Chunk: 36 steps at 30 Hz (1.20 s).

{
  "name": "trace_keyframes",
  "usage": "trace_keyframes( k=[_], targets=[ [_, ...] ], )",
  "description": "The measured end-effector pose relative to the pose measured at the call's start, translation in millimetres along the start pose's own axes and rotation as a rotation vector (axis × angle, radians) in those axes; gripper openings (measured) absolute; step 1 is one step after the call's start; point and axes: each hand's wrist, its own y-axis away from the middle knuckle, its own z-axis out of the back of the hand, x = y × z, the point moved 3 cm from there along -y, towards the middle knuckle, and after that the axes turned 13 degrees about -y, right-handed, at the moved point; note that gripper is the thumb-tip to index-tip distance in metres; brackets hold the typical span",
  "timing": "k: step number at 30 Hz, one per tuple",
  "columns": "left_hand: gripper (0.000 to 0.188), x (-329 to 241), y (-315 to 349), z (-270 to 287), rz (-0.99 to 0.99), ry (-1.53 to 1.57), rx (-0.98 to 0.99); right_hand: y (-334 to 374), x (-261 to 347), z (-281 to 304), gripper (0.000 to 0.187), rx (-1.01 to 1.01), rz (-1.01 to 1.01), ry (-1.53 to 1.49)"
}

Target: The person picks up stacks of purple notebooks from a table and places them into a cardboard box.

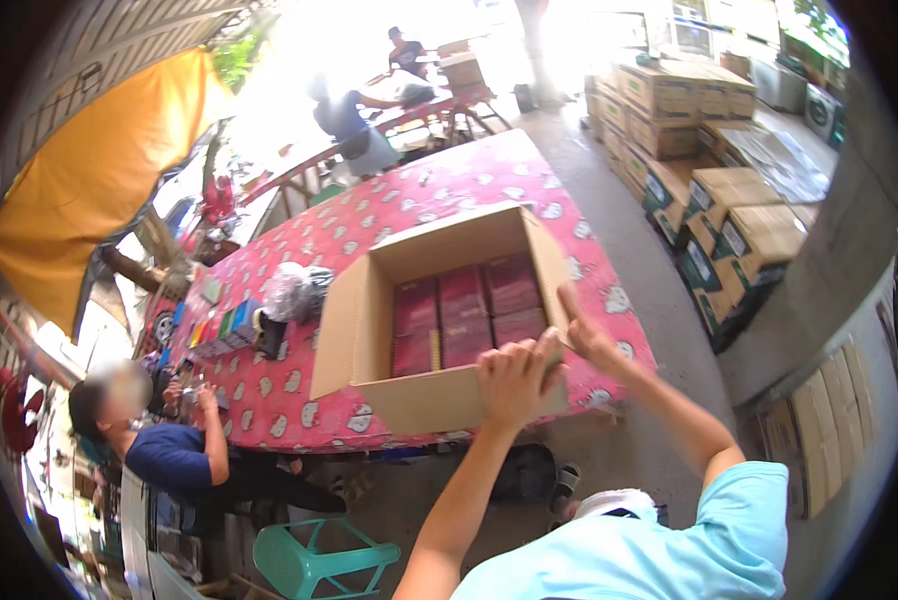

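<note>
A large open cardboard carton [439, 403] stands on the table in front of me, its flaps spread outward. Dark red plastic-wrapped packs [464, 300] lie side by side inside it, with a narrow yellow strip showing between two of them. My left hand [517, 380] is closed over the near flap close to its right corner, fingers bent across the edge. Against the carton's right side, my right hand [591, 335] is held with its fingers stretched out. The two hands are close together at the near right corner.
A pink patterned cloth covers the table [499, 170]. Left of the carton are clear plastic bags [294, 290] and a row of colourful small boxes [227, 330]. A co-worker [174, 450] sits at the left, near a green stool [314, 560]. Stacked cartons [679, 95] stand at right.
</note>
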Motion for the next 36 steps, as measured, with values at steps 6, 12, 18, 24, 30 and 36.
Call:
trace_keyframes(
  k=[6, 12, 18, 24, 30, 36],
  targets=[
    [0.046, -11, -5, 11, 0.076, 0.063, 0.053, 231, -1, 8, 0.06, 0.454, -0.656, 1.03],
    [0.046, -24, -13, 18, 0.1, 0.133, 0.16, 543, 41, 210, 0.056, -0.795, -1.623, 0.978],
    [0.063, -36, -24, 14, 0.504, 0.156, 0.189, 640, 75, 279, 0.05, -1.061, -1.605, 0.15],
    [0.068, -145, -83, -18, 0.717, -0.042, -0.056, 588, 89, 393, 0.043, -0.813, -1.291, 0.404],
    [0.074, -329, -129, -172, 0.641, 0.11, 0.282, 448, 145, 529, 0.057, -0.452, -1.192, 0.831],
    [0.07, -407, -30, -364, 0.346, 0.937, 1.233, 394, 173, 620, 0.048, -0.765, -0.94, 0.7]
  ],
)
